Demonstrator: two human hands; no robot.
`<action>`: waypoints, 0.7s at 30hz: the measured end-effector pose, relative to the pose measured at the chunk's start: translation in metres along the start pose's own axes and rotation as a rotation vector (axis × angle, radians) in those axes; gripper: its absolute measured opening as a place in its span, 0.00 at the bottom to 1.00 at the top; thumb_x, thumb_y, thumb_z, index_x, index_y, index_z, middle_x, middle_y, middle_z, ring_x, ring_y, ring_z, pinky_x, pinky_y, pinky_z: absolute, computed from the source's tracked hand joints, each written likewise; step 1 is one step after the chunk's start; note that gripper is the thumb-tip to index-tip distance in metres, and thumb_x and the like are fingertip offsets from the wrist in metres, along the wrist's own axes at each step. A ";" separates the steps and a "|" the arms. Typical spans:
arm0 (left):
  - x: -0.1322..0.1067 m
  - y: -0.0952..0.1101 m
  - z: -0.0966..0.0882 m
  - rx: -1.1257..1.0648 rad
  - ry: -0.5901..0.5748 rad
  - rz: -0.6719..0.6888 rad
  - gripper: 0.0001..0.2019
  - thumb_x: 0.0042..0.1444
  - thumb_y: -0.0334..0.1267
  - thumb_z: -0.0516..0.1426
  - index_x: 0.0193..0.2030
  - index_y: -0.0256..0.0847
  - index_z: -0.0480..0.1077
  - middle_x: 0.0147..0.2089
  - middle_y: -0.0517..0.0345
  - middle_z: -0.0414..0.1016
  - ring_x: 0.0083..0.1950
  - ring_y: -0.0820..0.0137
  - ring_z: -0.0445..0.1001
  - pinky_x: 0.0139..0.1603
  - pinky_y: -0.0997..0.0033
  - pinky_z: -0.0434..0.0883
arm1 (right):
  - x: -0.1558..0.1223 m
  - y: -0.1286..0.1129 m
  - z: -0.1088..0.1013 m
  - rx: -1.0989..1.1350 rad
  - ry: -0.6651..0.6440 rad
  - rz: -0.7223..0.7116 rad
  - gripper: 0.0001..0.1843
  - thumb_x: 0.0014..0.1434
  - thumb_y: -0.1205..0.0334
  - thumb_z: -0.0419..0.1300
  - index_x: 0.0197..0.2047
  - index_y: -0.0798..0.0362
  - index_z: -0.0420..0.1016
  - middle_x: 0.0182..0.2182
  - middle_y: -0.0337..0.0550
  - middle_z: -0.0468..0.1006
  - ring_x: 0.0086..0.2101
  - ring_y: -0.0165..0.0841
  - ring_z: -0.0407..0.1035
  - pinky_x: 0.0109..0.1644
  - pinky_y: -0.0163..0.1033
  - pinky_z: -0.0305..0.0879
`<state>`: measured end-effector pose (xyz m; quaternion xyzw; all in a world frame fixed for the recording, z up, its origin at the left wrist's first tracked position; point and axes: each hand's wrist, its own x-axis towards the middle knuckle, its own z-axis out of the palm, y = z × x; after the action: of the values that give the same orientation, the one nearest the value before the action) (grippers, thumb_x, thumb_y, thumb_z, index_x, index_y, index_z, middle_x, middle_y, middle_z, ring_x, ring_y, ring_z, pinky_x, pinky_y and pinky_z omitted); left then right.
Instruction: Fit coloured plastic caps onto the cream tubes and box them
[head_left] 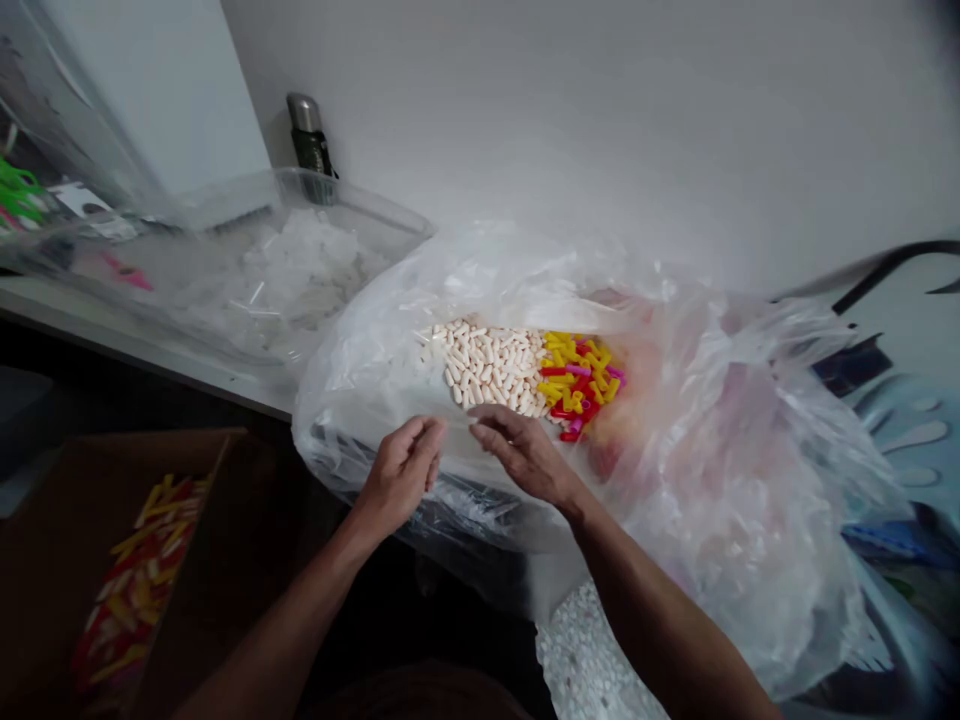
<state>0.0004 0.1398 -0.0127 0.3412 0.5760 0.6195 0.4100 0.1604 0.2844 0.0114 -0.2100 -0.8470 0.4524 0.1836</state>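
Observation:
A large transparent plastic bag (720, 480) lies bunched in front of me. Inside it is a heap of cream capsule-shaped pieces (487, 368), with a patch of yellow, red and pink plastic pieces (577, 380) touching its right side. My left hand (401, 475) and my right hand (525, 455) sit close together at the near fold of the bag, just below the heap. Their fingers curl and seem to pinch the plastic film.
A transparent plastic tub (300, 270) holding white material stands on a white counter (135, 345) by the wall. Behind it is a dark metal flask (309, 140). At lower left, a cardboard box (90, 530) holds yellow and red pieces. White pellets (585, 660) lie below the bag.

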 end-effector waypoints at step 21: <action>-0.004 0.011 -0.001 -0.748 0.051 -0.301 0.19 0.54 0.48 0.71 0.40 0.36 0.74 0.31 0.66 0.64 0.22 0.83 0.59 0.19 0.82 0.57 | 0.007 0.028 -0.021 -0.017 0.388 -0.061 0.08 0.70 0.57 0.62 0.49 0.49 0.70 0.34 0.37 0.72 0.30 0.31 0.69 0.35 0.38 0.69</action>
<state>0.0003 0.1359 -0.0019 0.0646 0.3646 0.7276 0.5776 0.1705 0.3161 -0.0004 -0.2691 -0.8056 0.3905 0.3552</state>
